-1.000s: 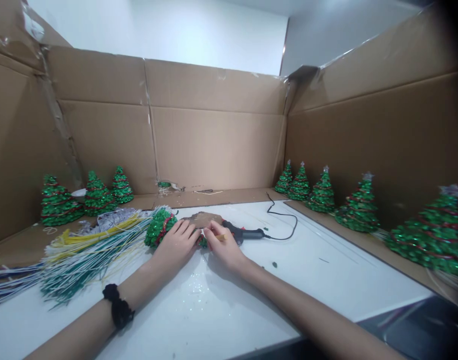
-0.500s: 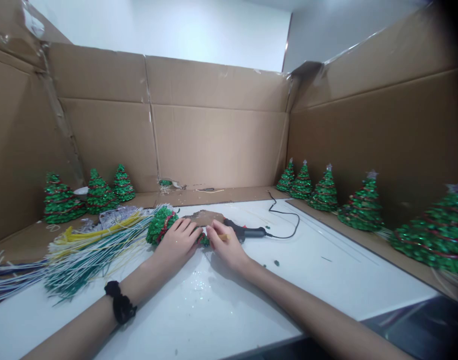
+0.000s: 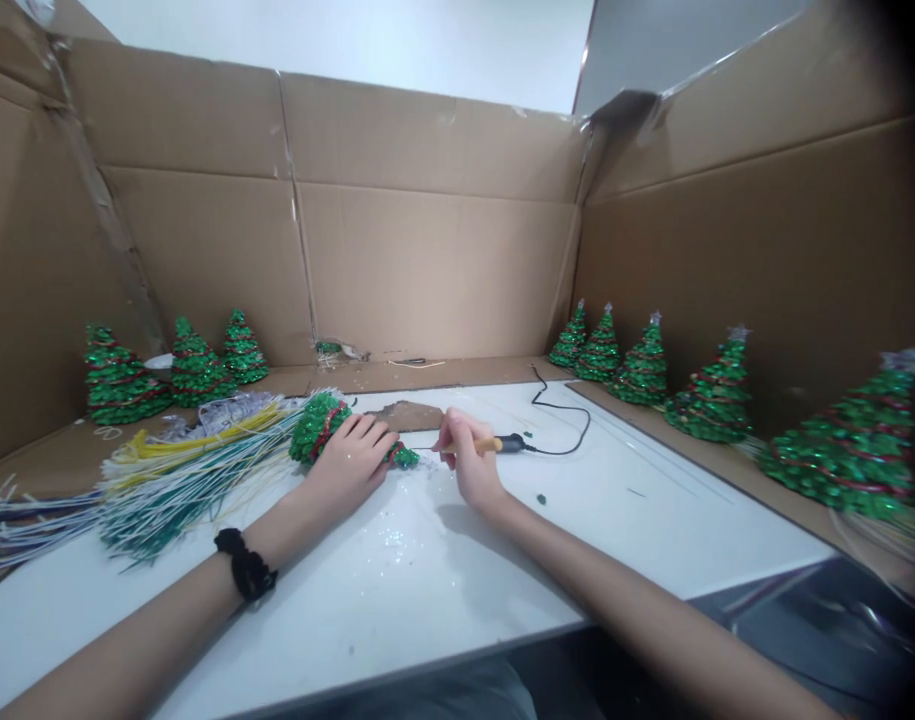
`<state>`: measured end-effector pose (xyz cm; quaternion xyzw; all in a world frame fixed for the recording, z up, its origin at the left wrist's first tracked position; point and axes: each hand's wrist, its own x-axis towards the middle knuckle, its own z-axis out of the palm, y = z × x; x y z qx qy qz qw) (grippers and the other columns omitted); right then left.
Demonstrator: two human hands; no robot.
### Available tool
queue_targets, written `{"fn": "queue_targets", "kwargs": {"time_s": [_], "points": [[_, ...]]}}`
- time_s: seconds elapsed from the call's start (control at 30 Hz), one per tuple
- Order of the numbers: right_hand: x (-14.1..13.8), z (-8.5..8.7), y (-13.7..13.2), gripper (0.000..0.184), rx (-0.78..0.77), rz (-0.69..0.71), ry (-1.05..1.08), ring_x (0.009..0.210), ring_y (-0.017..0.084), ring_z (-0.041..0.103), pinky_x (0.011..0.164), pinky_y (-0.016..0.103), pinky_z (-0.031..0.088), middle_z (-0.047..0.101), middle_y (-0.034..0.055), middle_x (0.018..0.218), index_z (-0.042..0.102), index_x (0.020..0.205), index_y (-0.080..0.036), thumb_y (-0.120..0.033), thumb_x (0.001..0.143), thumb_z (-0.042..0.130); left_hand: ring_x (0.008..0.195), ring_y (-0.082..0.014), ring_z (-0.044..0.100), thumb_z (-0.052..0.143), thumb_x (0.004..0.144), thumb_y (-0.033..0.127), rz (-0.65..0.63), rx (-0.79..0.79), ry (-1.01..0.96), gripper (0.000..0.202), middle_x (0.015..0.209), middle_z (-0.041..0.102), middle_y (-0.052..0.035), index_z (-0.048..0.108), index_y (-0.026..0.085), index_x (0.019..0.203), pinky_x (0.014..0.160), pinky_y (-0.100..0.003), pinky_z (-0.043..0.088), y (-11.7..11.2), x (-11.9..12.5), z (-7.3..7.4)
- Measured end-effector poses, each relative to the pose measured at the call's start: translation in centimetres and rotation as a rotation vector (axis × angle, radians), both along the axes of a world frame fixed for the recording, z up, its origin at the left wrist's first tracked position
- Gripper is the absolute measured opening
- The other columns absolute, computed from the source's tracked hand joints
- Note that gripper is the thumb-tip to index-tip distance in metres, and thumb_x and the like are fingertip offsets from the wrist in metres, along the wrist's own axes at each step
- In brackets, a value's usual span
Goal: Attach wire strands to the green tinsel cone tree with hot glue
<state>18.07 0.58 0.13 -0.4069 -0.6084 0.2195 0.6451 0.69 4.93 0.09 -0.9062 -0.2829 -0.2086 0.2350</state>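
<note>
A small green sequin Christmas tree (image 3: 320, 429) with red trim lies on its side on the white table (image 3: 442, 580). My left hand (image 3: 352, 462) rests on it, fingers curled over the tree near its tip. My right hand (image 3: 468, 462) is closed round a yellow-handled corded tool (image 3: 494, 443), holding it like a pen with its tip pointing left toward the tree's top. A scrap of brown cardboard (image 3: 412, 414) lies just behind the tree.
Bundles of white, yellow and green wires (image 3: 164, 480) lie at the left. Finished trees stand in a row along the right (image 3: 716, 395) and three at the back left (image 3: 176, 365). Cardboard walls (image 3: 427, 260) enclose the table. The black cord (image 3: 558, 425) trails back right.
My right hand has lifted the yellow-handled tool and drawn back a little to the right, apart from the left hand. The camera tilted down slightly.
</note>
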Motion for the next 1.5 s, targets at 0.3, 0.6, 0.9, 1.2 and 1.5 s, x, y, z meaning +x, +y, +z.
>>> {"fn": "queue_targets", "kwargs": {"time_s": [0.3,0.6,0.9,1.2,1.5], "points": [[0.1,-0.3,0.2,0.043,-0.086,0.019,-0.042,0.048,0.011,0.036,0.046,0.025,0.029,0.039,-0.0014,0.050,0.038,0.053,-0.020,-0.049,0.085,0.035,0.123,-0.0284,0.042,0.047,0.083,0.021,0.031,0.010,-0.027,0.034,0.126,0.056,-0.0116,0.057,0.014,0.115,0.108,-0.048,0.025,-0.2,-0.3,-0.4],[-0.3,-0.2,0.1,0.040,-0.124,0.065,0.020,0.046,0.010,0.037,0.045,0.024,0.030,0.038,-0.0027,0.049,0.040,0.053,-0.020,-0.046,0.083,0.038,0.127,-0.0302,0.035,0.047,0.084,0.025,0.013,-0.057,-0.133,0.036,0.127,0.055,-0.0093,0.055,0.016,0.118,0.108,-0.052,0.018,-0.5,-0.5,-0.2],[-0.5,0.4,0.1,0.052,-0.215,0.216,0.047,0.042,0.011,0.038,0.045,0.025,0.031,0.039,-0.0021,0.044,0.048,0.051,-0.019,-0.057,0.083,0.037,0.119,-0.0275,0.041,0.052,0.084,0.028,-0.107,-0.126,-0.206,0.025,0.114,0.063,-0.0062,0.058,0.020,0.107,0.103,-0.048,0.020,-1.7,0.0,0.3],[-0.2,-0.3,0.7,0.057,-0.271,0.390,0.118,0.049,0.012,0.048,0.062,0.027,0.042,0.040,-0.0019,0.042,0.052,0.047,-0.017,-0.056,0.086,0.036,0.109,-0.0244,0.046,0.049,0.087,0.026,-0.109,-0.165,-0.285,0.012,0.097,0.067,-0.0028,0.059,0.021,0.091,0.096,-0.045,0.023,-2.2,0.2,0.6],[-0.1,0.1,0.6,0.046,-0.260,0.476,0.169,0.050,0.013,0.048,0.060,0.028,0.042,0.042,-0.0024,0.046,0.050,0.052,-0.019,-0.051,0.082,0.041,0.106,-0.0225,0.046,0.041,0.091,0.027,-0.061,-0.264,-0.409,0.022,0.088,0.066,-0.0023,0.060,0.021,0.081,0.095,-0.044,0.024,-1.4,0.0,0.1]]}}
